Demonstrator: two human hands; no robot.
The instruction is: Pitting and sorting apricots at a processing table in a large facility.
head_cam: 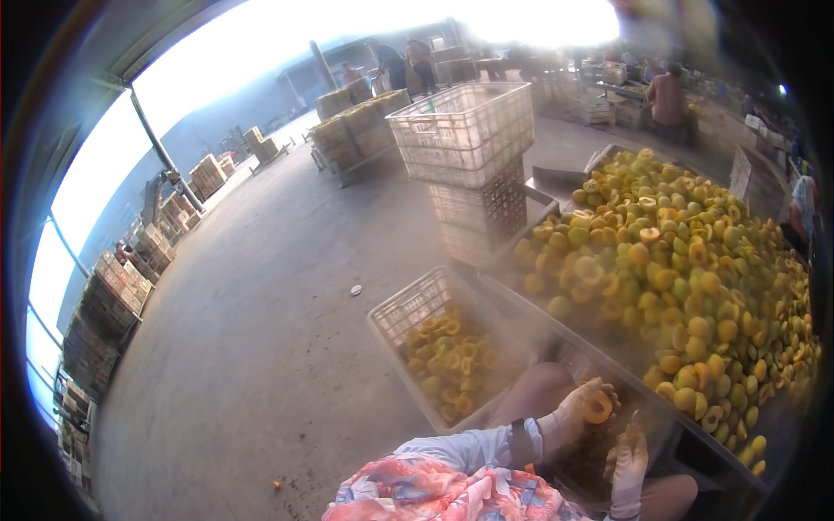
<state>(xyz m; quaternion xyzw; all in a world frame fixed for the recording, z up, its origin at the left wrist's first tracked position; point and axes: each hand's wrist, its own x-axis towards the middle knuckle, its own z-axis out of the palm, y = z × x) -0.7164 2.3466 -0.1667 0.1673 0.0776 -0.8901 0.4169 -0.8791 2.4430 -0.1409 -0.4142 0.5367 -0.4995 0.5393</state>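
Note:
My left hand point(583, 404), in a pale glove, holds a halved yellow fruit point(597, 407) with a round hollow at its centre. To its right is my right hand point(629, 449), also gloved, with a small thin tool point(634, 417) that seems to stick up from its fingers; its kind is unclear. Both hands are over a dark container beside the metal edge of a table point(625, 374). A large heap of halved yellow-green fruit point(690, 280) lies on that table. Left of my knees, a plastic crate point(407, 378) on the floor holds more fruit halves.
White plastic crates point(462, 130) are stacked at the table's far left corner. Loaded pallets point(352, 130) and people point(391, 65) stand farther back. A seated person point(667, 98) is at another table at the upper right. A small white disc point(356, 290) lies on the concrete floor.

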